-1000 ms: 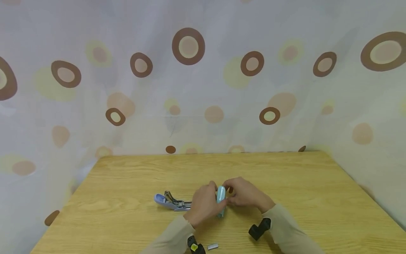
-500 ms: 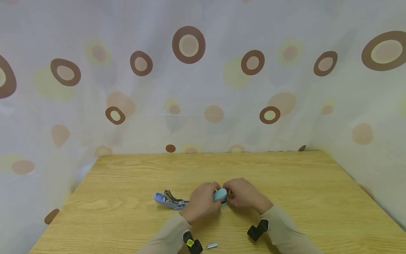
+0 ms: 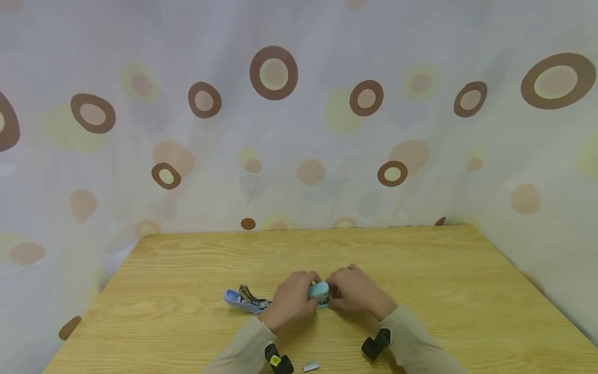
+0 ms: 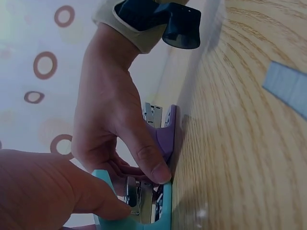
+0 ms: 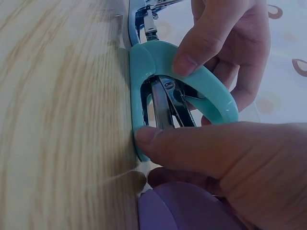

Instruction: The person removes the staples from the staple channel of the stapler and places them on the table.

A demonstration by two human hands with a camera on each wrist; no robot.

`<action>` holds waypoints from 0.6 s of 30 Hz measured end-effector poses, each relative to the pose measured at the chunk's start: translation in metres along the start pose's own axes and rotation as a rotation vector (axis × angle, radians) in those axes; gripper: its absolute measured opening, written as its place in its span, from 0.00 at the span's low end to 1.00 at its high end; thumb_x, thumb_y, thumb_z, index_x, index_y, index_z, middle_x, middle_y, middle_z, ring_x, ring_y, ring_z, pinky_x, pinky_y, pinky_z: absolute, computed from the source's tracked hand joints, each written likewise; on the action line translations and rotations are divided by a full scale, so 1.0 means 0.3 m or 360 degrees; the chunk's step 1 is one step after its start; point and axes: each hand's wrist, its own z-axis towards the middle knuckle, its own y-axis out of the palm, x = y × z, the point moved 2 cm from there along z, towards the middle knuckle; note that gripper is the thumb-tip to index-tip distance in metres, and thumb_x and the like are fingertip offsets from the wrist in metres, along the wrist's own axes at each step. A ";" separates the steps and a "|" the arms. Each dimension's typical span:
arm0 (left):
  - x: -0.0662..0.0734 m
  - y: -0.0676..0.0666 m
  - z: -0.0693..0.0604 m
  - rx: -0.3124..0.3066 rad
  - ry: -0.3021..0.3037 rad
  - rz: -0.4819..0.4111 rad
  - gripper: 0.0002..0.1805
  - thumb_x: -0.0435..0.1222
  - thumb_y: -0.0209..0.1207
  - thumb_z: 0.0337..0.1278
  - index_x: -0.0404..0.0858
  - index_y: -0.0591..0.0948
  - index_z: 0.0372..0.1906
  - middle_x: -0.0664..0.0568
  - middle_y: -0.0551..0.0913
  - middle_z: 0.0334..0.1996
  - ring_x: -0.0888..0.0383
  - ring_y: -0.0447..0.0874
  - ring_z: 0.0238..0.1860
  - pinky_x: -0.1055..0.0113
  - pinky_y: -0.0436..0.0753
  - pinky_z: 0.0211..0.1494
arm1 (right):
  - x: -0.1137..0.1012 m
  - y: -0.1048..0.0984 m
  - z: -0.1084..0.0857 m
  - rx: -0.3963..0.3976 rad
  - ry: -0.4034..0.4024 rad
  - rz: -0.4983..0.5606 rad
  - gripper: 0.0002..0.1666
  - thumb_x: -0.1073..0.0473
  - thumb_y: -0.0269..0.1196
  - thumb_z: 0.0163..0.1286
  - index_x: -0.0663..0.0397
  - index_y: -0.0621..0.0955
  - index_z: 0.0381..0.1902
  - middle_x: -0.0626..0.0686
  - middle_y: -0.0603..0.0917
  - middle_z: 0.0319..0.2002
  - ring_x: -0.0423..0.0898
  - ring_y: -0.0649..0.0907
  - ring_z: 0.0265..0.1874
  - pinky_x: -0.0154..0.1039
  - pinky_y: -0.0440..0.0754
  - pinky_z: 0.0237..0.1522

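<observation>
Both hands are on a teal stapler at the middle of the table. The left hand grips its rear part; in the right wrist view the left thumb lies on the teal cover. At the front end, the right hand holds the base, its thumb on the base tip in the left wrist view. Metal parts show between cover and base. Left of the hands lies a blue stapler with its metal magazine raised, partly hidden by the left hand. A purple stapler stands beyond the right hand, hidden in the head view.
A small strip of staples lies near the front edge of the wooden table. Behind and beside the table hangs a patterned cloth. Each wrist carries a black camera.
The teal stapler has turned from pointing away from the person to lying sideways, its front toward the right hand. The left hand turned with it; the right hand moved little.
</observation>
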 end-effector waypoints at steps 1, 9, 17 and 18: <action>-0.002 0.000 0.001 0.0000 0.0006 -0.0011 0.14 0.29 0.65 0.47 0.39 0.81 0.42 0.52 0.80 0.34 0.62 0.73 0.32 0.70 0.75 0.34 | -0.001 0.002 0.001 0.0001 -0.0003 -0.0021 0.14 0.54 0.74 0.53 0.42 0.77 0.19 0.36 0.75 0.19 0.35 0.72 0.24 0.41 0.67 0.39; -0.019 0.001 0.017 0.0025 0.0061 -0.0152 0.11 0.28 0.66 0.47 0.37 0.84 0.39 0.53 0.82 0.34 0.63 0.72 0.35 0.72 0.73 0.39 | -0.012 0.004 0.003 0.0063 -0.0013 -0.0120 0.15 0.53 0.74 0.51 0.43 0.77 0.17 0.37 0.75 0.19 0.36 0.74 0.23 0.43 0.69 0.40; -0.018 0.004 0.016 0.0020 0.0067 -0.0201 0.10 0.25 0.66 0.48 0.36 0.84 0.39 0.53 0.83 0.35 0.63 0.75 0.34 0.71 0.76 0.40 | -0.010 0.007 -0.001 0.0014 0.0067 -0.0037 0.15 0.54 0.74 0.53 0.43 0.77 0.18 0.37 0.75 0.18 0.35 0.72 0.22 0.40 0.67 0.36; -0.017 0.004 0.014 0.0026 0.0067 -0.0209 0.10 0.24 0.66 0.48 0.36 0.84 0.38 0.52 0.83 0.35 0.63 0.75 0.34 0.72 0.76 0.39 | -0.010 0.008 -0.001 0.0011 0.0070 -0.0030 0.15 0.54 0.74 0.53 0.43 0.77 0.18 0.37 0.75 0.18 0.34 0.72 0.22 0.40 0.67 0.36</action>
